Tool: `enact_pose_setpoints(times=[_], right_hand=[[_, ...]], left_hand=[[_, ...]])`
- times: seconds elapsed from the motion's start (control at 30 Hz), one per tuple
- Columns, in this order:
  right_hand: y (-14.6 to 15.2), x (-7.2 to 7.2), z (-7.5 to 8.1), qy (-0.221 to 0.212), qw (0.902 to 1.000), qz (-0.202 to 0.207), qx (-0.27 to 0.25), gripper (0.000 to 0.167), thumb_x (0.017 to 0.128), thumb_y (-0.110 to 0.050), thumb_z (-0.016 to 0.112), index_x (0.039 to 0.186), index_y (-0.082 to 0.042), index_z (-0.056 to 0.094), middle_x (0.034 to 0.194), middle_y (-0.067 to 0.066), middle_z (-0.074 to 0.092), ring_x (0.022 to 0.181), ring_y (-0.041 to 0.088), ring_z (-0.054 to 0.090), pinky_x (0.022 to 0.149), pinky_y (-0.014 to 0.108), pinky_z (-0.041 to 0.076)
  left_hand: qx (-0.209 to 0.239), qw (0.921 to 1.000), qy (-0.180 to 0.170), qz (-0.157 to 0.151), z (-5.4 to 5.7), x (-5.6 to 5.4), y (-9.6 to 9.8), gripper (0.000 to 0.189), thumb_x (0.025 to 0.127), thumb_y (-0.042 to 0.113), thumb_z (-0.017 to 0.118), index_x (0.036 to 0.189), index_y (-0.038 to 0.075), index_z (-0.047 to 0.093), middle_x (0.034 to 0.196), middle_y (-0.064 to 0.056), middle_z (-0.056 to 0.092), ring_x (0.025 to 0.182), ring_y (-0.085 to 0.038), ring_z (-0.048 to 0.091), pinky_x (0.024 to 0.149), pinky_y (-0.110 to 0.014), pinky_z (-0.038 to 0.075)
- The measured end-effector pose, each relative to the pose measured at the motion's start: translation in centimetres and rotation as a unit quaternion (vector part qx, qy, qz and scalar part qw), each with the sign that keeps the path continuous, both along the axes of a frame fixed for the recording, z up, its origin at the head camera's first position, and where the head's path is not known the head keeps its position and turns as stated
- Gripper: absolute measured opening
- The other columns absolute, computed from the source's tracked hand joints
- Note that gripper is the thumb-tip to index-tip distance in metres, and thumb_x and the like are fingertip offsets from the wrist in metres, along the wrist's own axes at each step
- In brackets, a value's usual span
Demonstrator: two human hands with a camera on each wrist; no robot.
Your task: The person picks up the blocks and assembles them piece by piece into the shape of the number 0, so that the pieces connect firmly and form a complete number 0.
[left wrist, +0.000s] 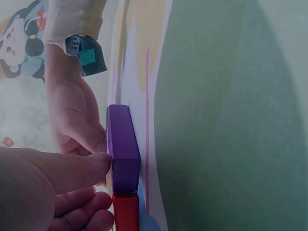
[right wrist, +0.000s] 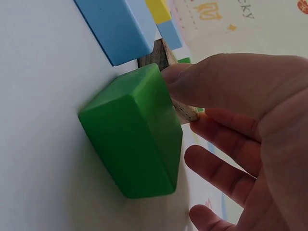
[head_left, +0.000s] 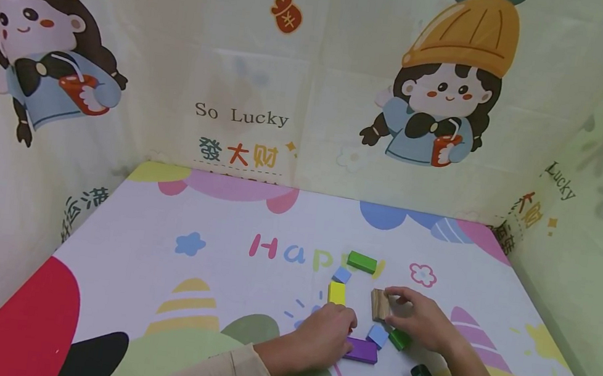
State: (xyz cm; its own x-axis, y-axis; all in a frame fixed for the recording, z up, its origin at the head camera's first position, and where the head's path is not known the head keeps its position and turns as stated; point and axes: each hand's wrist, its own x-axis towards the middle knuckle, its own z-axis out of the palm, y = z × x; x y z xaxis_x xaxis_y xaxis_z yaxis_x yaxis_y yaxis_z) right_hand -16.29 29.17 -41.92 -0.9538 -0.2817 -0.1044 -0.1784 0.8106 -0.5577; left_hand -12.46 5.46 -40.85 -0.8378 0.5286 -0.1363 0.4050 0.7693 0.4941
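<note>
In the head view my left hand [head_left: 320, 336] is at the near left of a ring of toy blocks. Its thumb touches the side of a purple block [left wrist: 126, 149], and its loosely bent fingers reach a red block [left wrist: 126, 214] set end to end with the purple one. The right hand [head_left: 423, 320] pinches a brown wood-grained block [head_left: 379, 305] between thumb and index finger at the ring's right side. Its other fingers are spread apart. Just below that hand are a green block [head_left: 399, 339] and a light blue block [head_left: 377, 336].
At the ring's left and back are a yellow block [head_left: 337, 292], another light blue block [head_left: 342, 274] and a long green block [head_left: 362, 262]. They lie on a tabletop [head_left: 230, 223] with a printed cartoon pattern. Printed fabric walls [head_left: 333, 105] stand behind and at both sides.
</note>
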Motion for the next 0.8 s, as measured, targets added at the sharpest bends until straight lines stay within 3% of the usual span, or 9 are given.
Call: enact_pose_setpoints(times=[0.37,0.7,0.8], right_hand=[[-0.23,0.28,0.28,-0.007,1.0,0.003,-0.004,0.053,0.083,-0.024,0.082,0.13,-0.009,0.062,0.117,0.011,0.064,0.107,0.032,0.058,0.092,0.059,0.046],[-0.17,0.41,0.17,-0.007,0.9999,0.005,-0.009,0.054,0.082,-0.025,0.083,0.129,-0.008,0.063,0.116,0.01,0.064,0.109,0.033,0.058,0.095,0.062,0.043],[-0.11,0.37,0.05,-0.006,1.0,0.003,-0.007,0.054,0.082,-0.025,0.083,0.129,-0.008,0.063,0.116,0.009,0.065,0.109,0.033,0.058,0.095,0.062,0.043]], left_hand=[[-0.004,0.9999,-0.013,0.007,0.21,0.03,0.11,0.028,0.087,0.026,0.08,0.111,0.015,0.068,0.087,0.008,0.057,0.086,-0.006,0.05,0.076,-0.02,0.047],[-0.002,0.9997,0.024,-0.005,-0.05,0.13,0.07,0.025,0.087,0.026,0.08,0.104,0.013,0.068,0.084,0.007,0.057,0.085,-0.008,0.05,0.075,-0.02,0.046],[-0.002,0.9998,0.018,-0.003,-0.02,0.1,0.12,0.026,0.087,0.026,0.08,0.105,0.013,0.068,0.085,0.007,0.057,0.085,-0.008,0.05,0.075,-0.02,0.047]])
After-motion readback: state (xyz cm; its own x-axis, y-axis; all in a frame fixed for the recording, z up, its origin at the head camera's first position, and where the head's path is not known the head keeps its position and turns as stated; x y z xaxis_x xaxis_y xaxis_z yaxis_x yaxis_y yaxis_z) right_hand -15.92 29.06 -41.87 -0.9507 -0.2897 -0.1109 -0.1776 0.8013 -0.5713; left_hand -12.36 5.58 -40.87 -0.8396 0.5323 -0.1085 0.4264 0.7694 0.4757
